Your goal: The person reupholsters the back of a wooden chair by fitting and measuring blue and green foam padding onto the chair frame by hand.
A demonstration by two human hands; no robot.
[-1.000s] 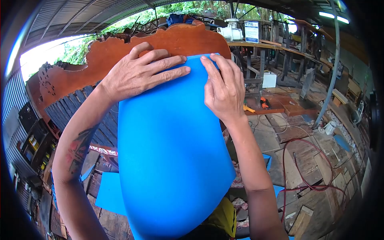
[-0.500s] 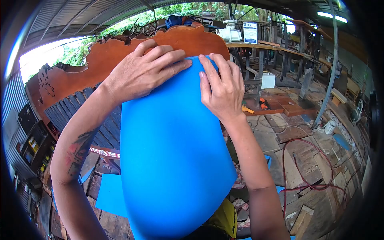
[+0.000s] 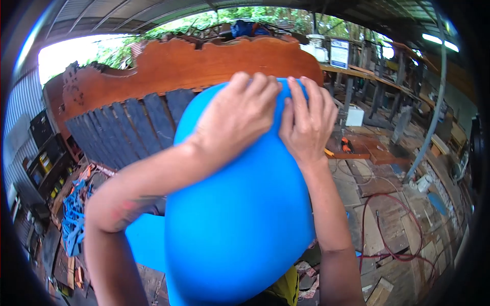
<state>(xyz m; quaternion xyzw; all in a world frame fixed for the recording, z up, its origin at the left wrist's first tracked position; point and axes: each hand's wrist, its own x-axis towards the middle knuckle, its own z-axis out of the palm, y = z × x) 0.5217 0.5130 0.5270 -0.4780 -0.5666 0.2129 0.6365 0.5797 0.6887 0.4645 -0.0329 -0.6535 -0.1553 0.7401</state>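
Observation:
A smooth blue flexible sheet (image 3: 237, 229) stands upright before me, bulging toward the camera. My left hand (image 3: 237, 109) reaches across the sheet's upper part, its curled fingers closed over the top edge. Close beside it, my right hand (image 3: 309, 120) grips the top right corner, thumb on the near face and fingers bent over the edge. Both sets of fingertips are partly hidden behind the sheet. Just beyond is a large brown wooden panel (image 3: 214, 64) with a wavy top edge and dark slats (image 3: 135, 127) below it.
Another blue sheet piece (image 3: 145, 239) lies low at the left, near a heap of blue strips (image 3: 75, 219). A red hose (image 3: 393, 256) coils on the plank floor at right. Behind are a workbench (image 3: 372, 75), a white box (image 3: 354, 116) and a metal post (image 3: 436, 117).
My left hand has moved right across the sheet, nearer my right hand, and the sheet's upper left side now curves inward. The background has shifted rightward in view.

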